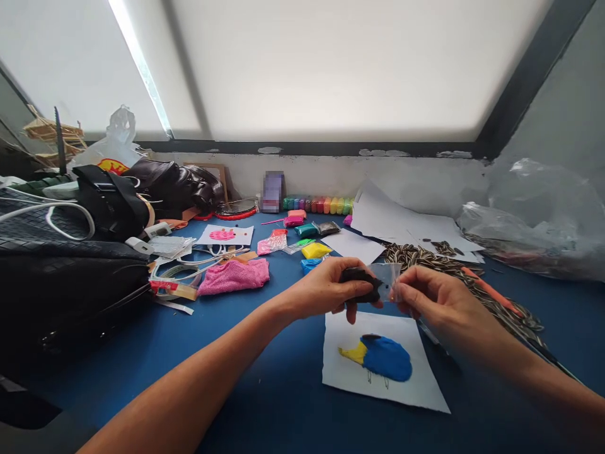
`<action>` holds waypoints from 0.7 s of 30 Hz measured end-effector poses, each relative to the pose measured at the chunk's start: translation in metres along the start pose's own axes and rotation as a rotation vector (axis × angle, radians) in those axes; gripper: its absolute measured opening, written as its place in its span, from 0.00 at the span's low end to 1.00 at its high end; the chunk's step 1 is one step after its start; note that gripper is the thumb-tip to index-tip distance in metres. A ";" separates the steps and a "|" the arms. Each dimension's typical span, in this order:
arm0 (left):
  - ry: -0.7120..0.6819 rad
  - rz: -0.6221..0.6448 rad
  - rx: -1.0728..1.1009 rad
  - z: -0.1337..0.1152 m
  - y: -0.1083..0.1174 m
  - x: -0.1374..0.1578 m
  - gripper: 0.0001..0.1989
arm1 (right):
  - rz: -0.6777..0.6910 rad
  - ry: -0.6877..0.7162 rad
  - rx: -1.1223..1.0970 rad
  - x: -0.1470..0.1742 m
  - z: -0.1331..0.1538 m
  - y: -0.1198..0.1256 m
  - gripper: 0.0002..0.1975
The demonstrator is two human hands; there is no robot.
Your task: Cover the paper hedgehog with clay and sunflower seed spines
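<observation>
My left hand (326, 287) is closed around a small clear plastic bag of black modelling clay (359, 284). At the bag's clear end, the fingertips of my right hand (432, 295) pinch the plastic. Just below both hands lies a sheet of white paper (340, 378). On it is a bird-like figure (387, 359) with a blue clay body, a yellow part at the left and a dark strip on top. Thin legs are drawn under the body. Packets of yellow clay (316, 251) and blue clay (309, 265) lie behind my left hand.
Sunflower seeds (411, 257) are heaped at the right near an orange tool (491, 291). White sheets (392, 214) and a plastic bag (529, 221) lie behind. Leftward are a pink cloth (235, 277), tape rolls, cables and black bags (70, 284). Colourful clay pots (321, 205) line the wall.
</observation>
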State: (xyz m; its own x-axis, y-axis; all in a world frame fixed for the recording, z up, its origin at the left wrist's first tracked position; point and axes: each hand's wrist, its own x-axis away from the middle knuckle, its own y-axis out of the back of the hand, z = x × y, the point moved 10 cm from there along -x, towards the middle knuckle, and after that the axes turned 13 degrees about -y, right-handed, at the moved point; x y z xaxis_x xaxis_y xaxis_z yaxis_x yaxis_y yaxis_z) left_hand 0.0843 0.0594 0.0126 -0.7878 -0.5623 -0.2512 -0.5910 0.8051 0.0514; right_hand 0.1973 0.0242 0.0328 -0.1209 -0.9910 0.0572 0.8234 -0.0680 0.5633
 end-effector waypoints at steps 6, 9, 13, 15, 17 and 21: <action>-0.042 0.012 -0.030 0.002 0.002 -0.001 0.05 | 0.061 -0.009 -0.015 -0.001 -0.002 -0.007 0.19; -0.045 0.014 -0.068 0.002 0.003 -0.001 0.05 | 0.145 0.008 -0.085 0.001 0.005 -0.014 0.19; -0.030 0.047 -0.063 0.001 -0.002 0.000 0.04 | 0.097 -0.006 -0.155 0.001 0.004 -0.009 0.20; -0.022 0.066 -0.055 0.000 -0.004 0.000 0.07 | 0.053 -0.032 -0.168 0.001 -0.001 -0.005 0.19; -0.018 0.059 -0.053 0.001 -0.004 0.001 0.07 | 0.025 -0.001 -0.175 0.002 -0.001 -0.003 0.17; -0.012 0.033 -0.031 0.004 0.000 0.001 0.04 | -0.041 0.134 -0.106 0.007 0.007 0.000 0.13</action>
State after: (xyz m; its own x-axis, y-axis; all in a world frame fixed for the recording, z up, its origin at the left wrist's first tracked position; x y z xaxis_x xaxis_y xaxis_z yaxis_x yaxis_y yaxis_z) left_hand 0.0841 0.0591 0.0087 -0.8053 -0.5328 -0.2601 -0.5695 0.8171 0.0894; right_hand 0.1925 0.0181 0.0394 -0.0865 -0.9932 -0.0779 0.8740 -0.1132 0.4725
